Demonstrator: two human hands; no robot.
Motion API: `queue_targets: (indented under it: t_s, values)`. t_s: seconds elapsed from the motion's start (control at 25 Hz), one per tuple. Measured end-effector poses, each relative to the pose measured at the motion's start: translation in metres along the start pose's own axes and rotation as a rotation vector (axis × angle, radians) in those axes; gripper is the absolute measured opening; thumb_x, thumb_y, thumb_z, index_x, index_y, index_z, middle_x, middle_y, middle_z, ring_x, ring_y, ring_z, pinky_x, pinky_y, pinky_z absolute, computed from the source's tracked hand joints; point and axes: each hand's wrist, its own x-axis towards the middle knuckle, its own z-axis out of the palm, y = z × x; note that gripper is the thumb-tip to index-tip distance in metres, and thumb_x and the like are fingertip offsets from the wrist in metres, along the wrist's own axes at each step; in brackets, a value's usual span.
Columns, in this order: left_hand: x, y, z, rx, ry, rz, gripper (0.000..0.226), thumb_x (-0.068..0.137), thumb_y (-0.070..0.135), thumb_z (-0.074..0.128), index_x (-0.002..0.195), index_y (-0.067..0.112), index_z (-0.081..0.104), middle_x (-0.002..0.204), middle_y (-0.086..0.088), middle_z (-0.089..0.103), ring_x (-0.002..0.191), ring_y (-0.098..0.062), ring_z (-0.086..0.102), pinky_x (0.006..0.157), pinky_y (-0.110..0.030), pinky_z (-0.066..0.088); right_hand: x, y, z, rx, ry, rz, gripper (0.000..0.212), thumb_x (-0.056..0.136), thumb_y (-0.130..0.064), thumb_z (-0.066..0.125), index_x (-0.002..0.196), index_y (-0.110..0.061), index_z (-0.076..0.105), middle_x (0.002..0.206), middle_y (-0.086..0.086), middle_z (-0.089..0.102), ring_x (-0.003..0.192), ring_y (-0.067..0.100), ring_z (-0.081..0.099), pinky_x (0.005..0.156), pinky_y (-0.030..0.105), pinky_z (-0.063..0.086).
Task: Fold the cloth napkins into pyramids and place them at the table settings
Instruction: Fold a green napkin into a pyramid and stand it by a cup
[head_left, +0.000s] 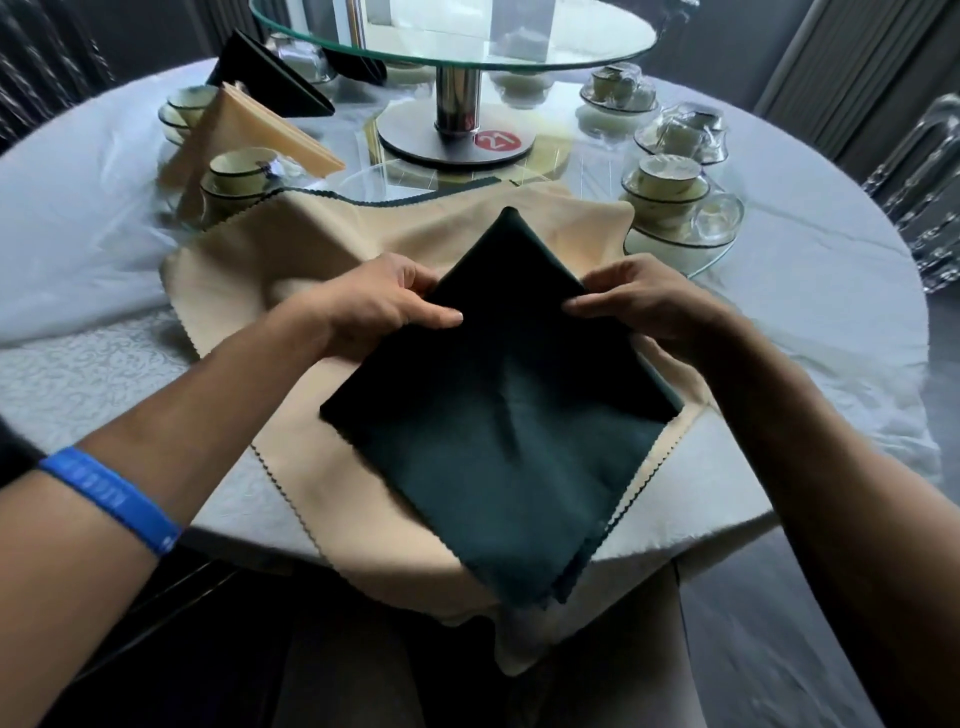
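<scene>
Dark green cloth napkin (498, 415), folded into a diamond, lying near the front edge of the round bench (78, 218) under its white patterned tablecloth, on top of a larger beige cloth (363, 478) with a pinked edge, likely the next napkin waiting and a soft base to fold on. Far point of the diamond raised off the beige cloth, near point hanging just past the bench edge toward the lap. Left hand (382, 301) pinching the upper left edge, thumb on top and fingers (415, 278) curled behind the fabric; right hand (631, 301) gripping the upper right edge the same way, thumb on the cloth face. Held symmetrically on both sides, apparently so the central crease stays straight while the sides get bent back to tent the cloth into a pyramid; judged mid-fold, shape not yet standing. Blue wristband (114, 493) on the left forearm. Further back on the left, a finished beige pyramid napkin (260, 135) and a finished dark pyramid napkin (270, 78) standing beside white cups and bowls (239, 171), showing the target form and spot. On the right, wrapped cup sets (670, 187) at settings with no napkin seen beside them. Glass turntable (452, 31) on a steel post in the middle, well apart from the hands.
</scene>
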Motion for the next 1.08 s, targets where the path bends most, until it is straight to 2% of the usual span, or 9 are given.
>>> queue_targets:
  t_s: [0.12, 0.24, 0.36, 0.48, 0.6, 0.72, 0.84, 0.96, 1.08]
  values:
    - [-0.013, -0.004, 0.007, 0.053, 0.053, 0.122, 0.022, 0.086, -0.002, 0.068, 0.104, 0.010, 0.074, 0.101, -0.007, 0.075, 0.087, -0.015, 0.067, 0.080, -0.023, 0.056, -0.012, 0.002, -0.007, 0.061, 0.024, -0.083, 0.006, 0.078, -0.011, 0.078, 0.084, -0.010, 0.077, 0.079, 0.006, 0.070, 0.070, 0.012, 0.062, 0.070, 0.023, 0.048]
    - [-0.037, -0.005, 0.016, 0.111, 0.110, 0.301, 0.013, 0.085, 0.000, 0.072, 0.093, 0.010, 0.075, 0.087, 0.001, 0.073, 0.076, -0.005, 0.063, 0.073, -0.019, 0.050, -0.042, 0.000, -0.008, 0.150, 0.035, -0.225, 0.014, 0.080, 0.004, 0.072, 0.083, -0.010, 0.075, 0.074, -0.001, 0.072, 0.066, 0.007, 0.063, 0.068, 0.017, 0.050]
    - [-0.068, -0.020, 0.023, 0.306, 0.105, 0.458, 0.013, 0.080, 0.005, 0.078, 0.091, 0.011, 0.076, 0.086, 0.004, 0.076, 0.078, 0.000, 0.066, 0.076, -0.015, 0.051, -0.078, 0.017, -0.002, 0.176, -0.071, -0.335, 0.029, 0.076, 0.017, 0.069, 0.081, -0.011, 0.075, 0.090, 0.002, 0.074, 0.085, 0.011, 0.068, 0.079, 0.020, 0.051]
    - [-0.086, -0.049, 0.027, 0.607, 0.083, 0.669, 0.032, 0.074, 0.012, 0.054, 0.096, 0.012, 0.077, 0.103, 0.005, 0.075, 0.100, -0.008, 0.068, 0.090, -0.027, 0.053, -0.103, 0.048, 0.010, -0.103, -0.133, -0.474, 0.035, 0.075, 0.022, 0.067, 0.088, -0.010, 0.074, 0.116, 0.002, 0.070, 0.111, 0.013, 0.065, 0.091, 0.022, 0.049]
    - [-0.091, -0.076, 0.025, 0.789, 0.053, 0.784, 0.028, 0.082, 0.013, 0.054, 0.098, 0.010, 0.078, 0.110, 0.002, 0.073, 0.106, -0.013, 0.065, 0.091, -0.032, 0.050, -0.113, 0.077, 0.026, -0.374, -0.106, -0.620, 0.019, 0.081, 0.000, 0.074, 0.090, -0.017, 0.075, 0.122, -0.006, 0.067, 0.123, 0.011, 0.058, 0.103, 0.034, 0.046]
    - [-0.096, -0.091, 0.026, 0.822, 0.056, 0.800, 0.024, 0.087, 0.018, 0.059, 0.101, 0.012, 0.078, 0.113, 0.004, 0.072, 0.108, -0.015, 0.066, 0.089, -0.034, 0.051, -0.120, 0.084, 0.028, -0.561, -0.117, -0.652, 0.016, 0.084, -0.019, 0.064, 0.094, -0.025, 0.074, 0.124, -0.012, 0.066, 0.128, 0.008, 0.053, 0.107, 0.042, 0.042]
    - [-0.103, -0.084, 0.026, 0.685, -0.017, 0.735, 0.025, 0.083, 0.018, 0.061, 0.101, 0.011, 0.078, 0.109, 0.005, 0.073, 0.103, -0.013, 0.067, 0.087, -0.031, 0.054, -0.119, 0.069, 0.018, -0.441, -0.161, -0.593, 0.031, 0.077, -0.020, 0.053, 0.099, -0.021, 0.075, 0.123, -0.010, 0.067, 0.122, 0.008, 0.057, 0.103, 0.030, 0.043]
    - [-0.091, -0.061, 0.038, 0.728, 0.151, 0.660, 0.028, 0.087, 0.031, 0.054, 0.099, 0.017, 0.076, 0.096, 0.007, 0.074, 0.088, -0.015, 0.067, 0.077, -0.034, 0.053, -0.095, 0.051, 0.014, -0.482, -0.005, -0.562, 0.025, 0.083, -0.022, 0.062, 0.106, -0.019, 0.073, 0.114, -0.011, 0.069, 0.108, 0.009, 0.064, 0.093, 0.034, 0.049]
    - [-0.057, -0.041, 0.069, 0.831, 0.155, 0.421, 0.047, 0.091, 0.052, 0.044, 0.120, 0.021, 0.065, 0.110, 0.004, 0.069, 0.100, -0.019, 0.061, 0.090, -0.034, 0.046, -0.060, 0.036, 0.025, -0.663, -0.157, -0.439, 0.039, 0.086, -0.054, 0.058, 0.112, -0.026, 0.067, 0.100, -0.017, 0.065, 0.093, 0.011, 0.062, 0.084, 0.036, 0.050]
